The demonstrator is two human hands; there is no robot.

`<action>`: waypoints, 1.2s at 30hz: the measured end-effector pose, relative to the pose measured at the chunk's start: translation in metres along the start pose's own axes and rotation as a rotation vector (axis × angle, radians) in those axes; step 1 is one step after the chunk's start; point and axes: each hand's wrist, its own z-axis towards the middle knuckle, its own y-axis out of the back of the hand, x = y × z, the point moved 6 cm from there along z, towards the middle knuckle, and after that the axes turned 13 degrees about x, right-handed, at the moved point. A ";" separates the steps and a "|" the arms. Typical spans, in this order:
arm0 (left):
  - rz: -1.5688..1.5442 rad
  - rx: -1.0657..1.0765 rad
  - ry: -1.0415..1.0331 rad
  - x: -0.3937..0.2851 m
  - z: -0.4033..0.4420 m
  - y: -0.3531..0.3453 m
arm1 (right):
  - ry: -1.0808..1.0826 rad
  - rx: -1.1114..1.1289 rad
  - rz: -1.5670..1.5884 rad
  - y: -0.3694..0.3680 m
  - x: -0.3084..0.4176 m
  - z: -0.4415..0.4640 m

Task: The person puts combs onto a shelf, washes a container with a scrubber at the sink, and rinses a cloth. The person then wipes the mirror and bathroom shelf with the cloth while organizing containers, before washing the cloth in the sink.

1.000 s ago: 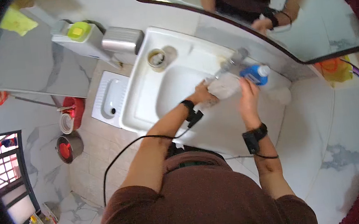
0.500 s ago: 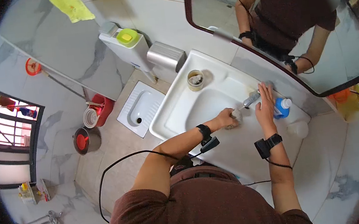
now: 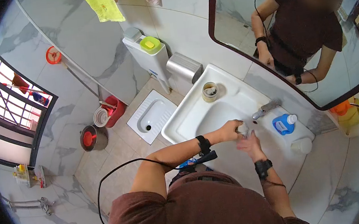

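Observation:
Over the basin of the white sink (image 3: 177,127), my left hand (image 3: 228,130) is closed around a greyish-white wad (image 3: 242,130), perhaps a scrubber; its exact kind is hard to make out. My right hand (image 3: 250,145) is just below and right of the wad, fingers apart and their tips close to it; whether they touch I cannot tell. Beyond both hands, the metal faucet (image 3: 265,109) extends over the sink's back edge. To the right of it stands a blue bottle (image 3: 283,124) with a white cap. A whitish rounded container (image 3: 301,146) sits at the right corner.
A glass jar (image 3: 210,91) with something pale inside stands on the sink's far left ledge. The mirror (image 3: 240,25) hangs above. On the left are a squat toilet (image 3: 151,115), a slim white bin (image 3: 149,62), a metal bucket (image 3: 94,138) and a red bucket (image 3: 116,111).
My right hand has come away from the faucet and down beside my left hand. The left hand keeps the wad, now slightly lower relative to the faucet. The camera view has shifted.

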 end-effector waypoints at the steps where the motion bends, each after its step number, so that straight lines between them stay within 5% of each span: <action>1: -0.032 0.037 -0.020 -0.008 -0.002 -0.004 | -0.077 0.134 0.205 -0.013 -0.007 -0.001; 3: -0.094 0.110 -0.060 -0.025 -0.009 -0.016 | -0.102 0.300 0.471 -0.033 -0.012 -0.003; 4: -0.298 0.199 0.098 -0.013 -0.011 -0.031 | -0.025 0.350 0.545 -0.035 -0.010 -0.002; 7: -0.498 0.354 0.123 -0.046 -0.023 -0.026 | 0.102 0.342 0.269 0.035 -0.051 0.074; 9: -0.866 0.252 0.216 -0.008 -0.020 -0.029 | 0.197 0.388 -0.182 0.009 -0.025 0.017; 11: -1.181 0.207 0.178 0.011 -0.019 -0.020 | -0.062 0.559 0.609 0.006 -0.049 0.034; 13: -1.186 0.102 0.279 0.031 -0.024 -0.006 | -0.117 0.415 0.714 -0.010 -0.040 0.013; 17: -0.684 0.180 0.095 0.084 -0.022 -0.014 | -0.059 0.444 0.631 -0.052 -0.011 -0.026; 18: -0.716 0.151 0.178 0.036 -0.038 -0.003 | -0.044 0.456 0.648 -0.054 -0.010 -0.024; 20: -1.094 0.129 0.393 0.051 -0.041 -0.018 | -0.007 0.412 0.632 -0.053 -0.011 -0.023; 24: -1.439 0.100 0.151 0.031 -0.033 -0.044 | -0.047 0.695 0.709 -0.085 -0.006 -0.047; 30: -1.476 -0.099 0.106 0.059 -0.019 -0.051 | -0.173 0.666 0.670 -0.071 -0.031 -0.029; 33: -1.425 -0.138 0.281 0.068 -0.021 -0.047 | -0.130 0.511 0.363 -0.058 -0.038 -0.030; 36: -1.330 -0.089 0.426 0.057 -0.029 -0.046 | 0.220 0.459 -0.141 -0.040 -0.043 0.002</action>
